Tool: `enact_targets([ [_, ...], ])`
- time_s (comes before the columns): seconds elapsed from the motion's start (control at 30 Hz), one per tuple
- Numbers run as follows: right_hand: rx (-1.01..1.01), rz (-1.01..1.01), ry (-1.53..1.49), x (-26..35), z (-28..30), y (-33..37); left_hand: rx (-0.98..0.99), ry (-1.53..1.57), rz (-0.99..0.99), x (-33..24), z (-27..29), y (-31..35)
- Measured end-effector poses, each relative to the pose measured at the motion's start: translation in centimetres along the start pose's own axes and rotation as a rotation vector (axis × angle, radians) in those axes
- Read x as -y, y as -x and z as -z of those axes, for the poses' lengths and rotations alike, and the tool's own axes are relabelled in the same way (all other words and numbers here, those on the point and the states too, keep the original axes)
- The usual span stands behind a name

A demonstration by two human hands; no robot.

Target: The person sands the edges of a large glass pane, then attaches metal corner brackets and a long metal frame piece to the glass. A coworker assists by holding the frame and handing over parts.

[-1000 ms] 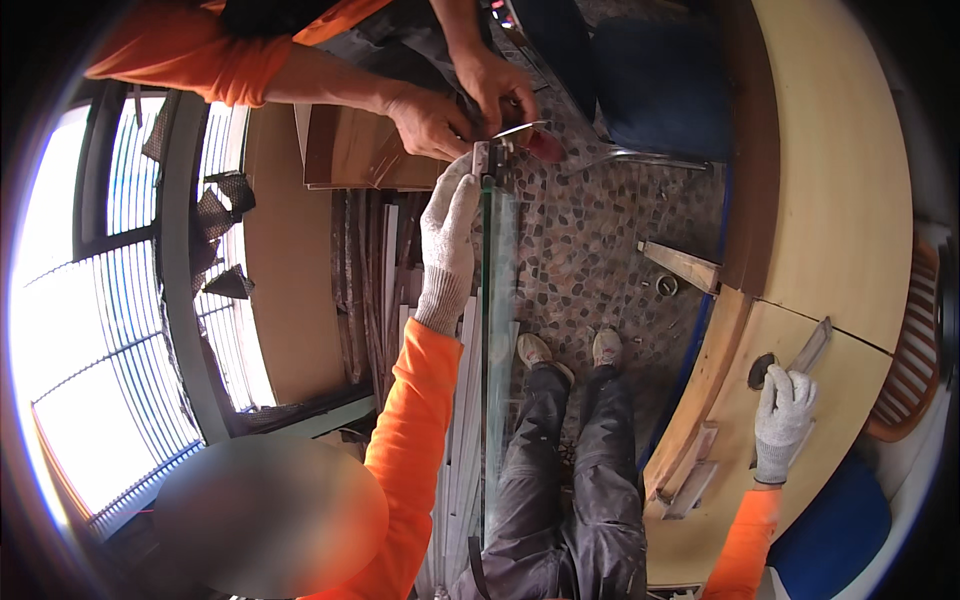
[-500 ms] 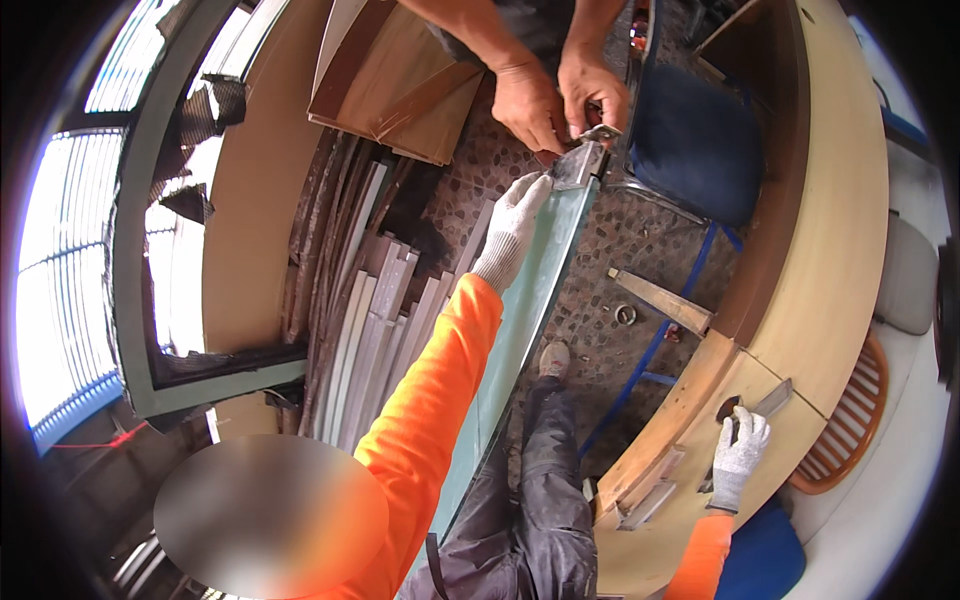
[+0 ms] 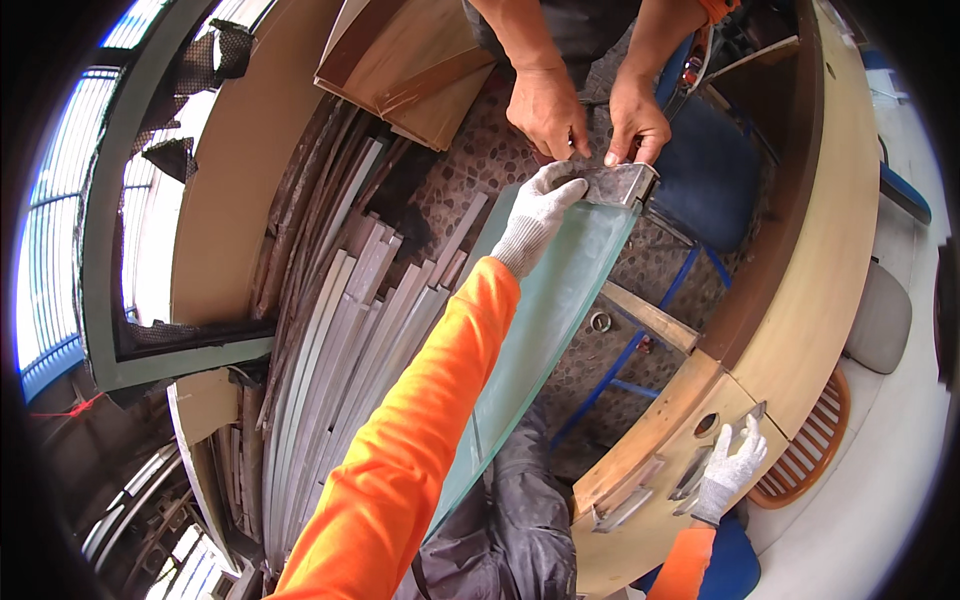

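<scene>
A greenish glass panel [image 3: 535,290] slants from my lap up toward the top centre, with a grey metal rail [image 3: 612,186] across its far end. My left hand [image 3: 540,205], in a white knit glove, is closed on the panel's far left corner beside the rail. Another person's bare hands touch the rail's far side: one hand [image 3: 548,112] at left, the other [image 3: 637,122] at right. Over the wooden table at lower right is my gloved right hand [image 3: 733,465], fingers apart, beside a flat metal piece [image 3: 758,410] partly hidden by the fingertips.
Metal bars [image 3: 350,330] are stacked left of the panel. A green window frame [image 3: 185,370] stands further left. The wooden tabletop [image 3: 815,280] curves along the right, with an oval hole [image 3: 707,424] and small metal pieces [image 3: 620,508]. A blue chair [image 3: 705,180] stands behind the panel.
The panel has tilted, so more of its glass face shows. The other person's hands have shifted along the rail. My right hand has opened out, fingers toward the flat metal piece.
</scene>
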State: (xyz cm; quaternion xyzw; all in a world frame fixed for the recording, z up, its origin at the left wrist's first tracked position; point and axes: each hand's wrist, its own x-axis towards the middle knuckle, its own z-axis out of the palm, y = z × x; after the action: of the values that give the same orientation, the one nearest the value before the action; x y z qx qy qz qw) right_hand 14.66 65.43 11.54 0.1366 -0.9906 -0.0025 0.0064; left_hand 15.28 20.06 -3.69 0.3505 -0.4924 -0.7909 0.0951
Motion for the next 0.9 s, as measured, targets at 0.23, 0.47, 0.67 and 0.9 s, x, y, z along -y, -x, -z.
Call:
enact_targets([
  [0.23, -0.054, 0.112, -0.474, 12.1, -0.2, -6.3, -0.021, 0.091, 0.049, 0.3, -0.1, 0.4],
  [0.47, -0.033, 0.129, -1.105, 24.9, -1.7, -12.2, -0.009, 0.154, 0.038, 2.7, 1.3, -0.7],
  [0.67, 0.159, -0.121, -1.465, 30.0, -3.8, -15.6, 0.018, 0.237, 0.004, 3.2, 1.2, -0.2],
  [0.9, 0.244, -0.221, -1.696, 32.4, -6.2, -14.9, 0.021, 0.191, 0.033, 2.2, 1.1, 0.2],
])
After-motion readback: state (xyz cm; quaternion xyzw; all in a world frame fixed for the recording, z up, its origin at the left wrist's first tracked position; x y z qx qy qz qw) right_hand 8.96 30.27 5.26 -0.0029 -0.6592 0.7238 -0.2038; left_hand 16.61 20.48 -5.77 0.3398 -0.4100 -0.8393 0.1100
